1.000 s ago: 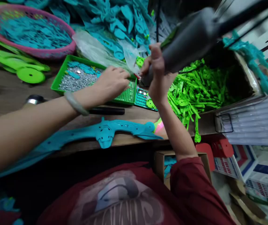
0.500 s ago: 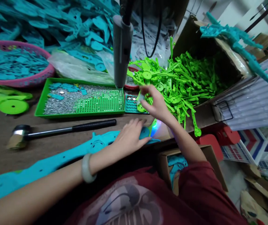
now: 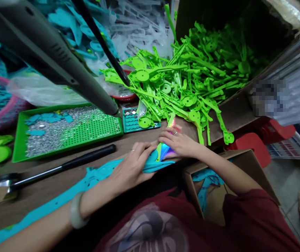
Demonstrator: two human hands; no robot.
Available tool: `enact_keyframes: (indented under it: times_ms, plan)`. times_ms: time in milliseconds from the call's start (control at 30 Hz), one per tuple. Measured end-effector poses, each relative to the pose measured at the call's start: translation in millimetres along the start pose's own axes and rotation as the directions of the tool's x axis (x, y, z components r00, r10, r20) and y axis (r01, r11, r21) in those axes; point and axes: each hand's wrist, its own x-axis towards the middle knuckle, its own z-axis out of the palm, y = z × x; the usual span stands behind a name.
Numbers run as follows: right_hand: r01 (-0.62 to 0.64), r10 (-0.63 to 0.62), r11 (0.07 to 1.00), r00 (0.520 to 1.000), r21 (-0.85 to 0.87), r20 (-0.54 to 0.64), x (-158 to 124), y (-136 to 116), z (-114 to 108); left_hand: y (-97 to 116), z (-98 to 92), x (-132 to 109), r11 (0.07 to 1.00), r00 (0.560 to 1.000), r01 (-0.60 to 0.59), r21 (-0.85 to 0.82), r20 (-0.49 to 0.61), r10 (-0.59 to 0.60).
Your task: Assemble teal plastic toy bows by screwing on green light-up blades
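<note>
While the left hand (image 3: 131, 167) closes its fingers on the teal part (image 3: 93, 176) lying along the bench (image 3: 47, 190) edge, the right hand (image 3: 180, 143) covers a glowing piece (image 3: 164, 153) at its end; its grip cannot be told.

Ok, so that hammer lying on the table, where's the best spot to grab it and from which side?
Take the hammer by its black handle, near the free right end, coming down from above. It lies flat on the table, metal head far left, and that end points toward the left hand.
</note>
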Motion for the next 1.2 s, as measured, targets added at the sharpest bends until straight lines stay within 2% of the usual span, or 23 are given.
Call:
enact_keyframes:
  times_ms: [167,333,433,533,633,733,833,967,1067,1200]
  plan:
    - [0.013,-0.016,0.999,0.999,-0.052,-0.047,-1.9,1.1,5.2,0.7,0.4,-5.1,0.999,0.997,-0.028,0.047,-0.077,0.031]
    - [0.015,-0.019,0.997,0.999,-0.078,-0.05,-2.7,1.3,7.7,4.9,-3.9,-1.9,1.0,0.993,0.027,0.0,-0.113,-0.027]
    - [0.057,-0.062,0.995,0.996,-0.083,-0.06,-3.5,2.9,10.7,7.8,-5.4,0.9,1.0,0.996,-0.009,-0.017,-0.085,0.008]
    - [0.11,-0.117,0.99,0.99,-0.094,-0.077,-3.9,4.5,15.4,9.9,-3.9,-1.4,0.995,1.0,-0.012,0.098,-0.006,0.013]
    - [0.133,-0.146,0.984,0.983,-0.117,-0.113,-1.3,5.5,15.1,13.1,-8.4,-3.8,0.982,1.0,0.013,0.187,0.024,-0.018]
    - [0.188,-0.211,0.971,0.964,-0.148,-0.164,5.8,5.9,1.2,17.6,-28.0,0.0,0.997,0.998,0.038,0.063,0.043,-0.04]
    - [0.249,-0.278,0.956,0.937,-0.154,-0.209,16.8,4.5,-25.2,18.3,-59.4,9.8,0.993,0.992,0.095,-0.072,0.091,-0.088]
    - [0.312,-0.325,0.946,0.901,-0.09,-0.287,33.5,-3.0,-54.6,7.7,-99.8,27.9,0.972,0.97,0.204,-0.115,0.161,-0.184]
    - [0.301,-0.251,0.951,0.887,0.073,-0.387,46.5,-9.1,-58.8,-7.1,-119.5,43.1,0.96,0.95,0.23,-0.16,0.25,-0.186]
    - [0.209,-0.016,0.909,0.881,0.359,-0.473,66.8,-6.3,-54.1,-29.1,-130.7,59.8,0.875,0.931,0.283,-0.393,0.33,-0.153]
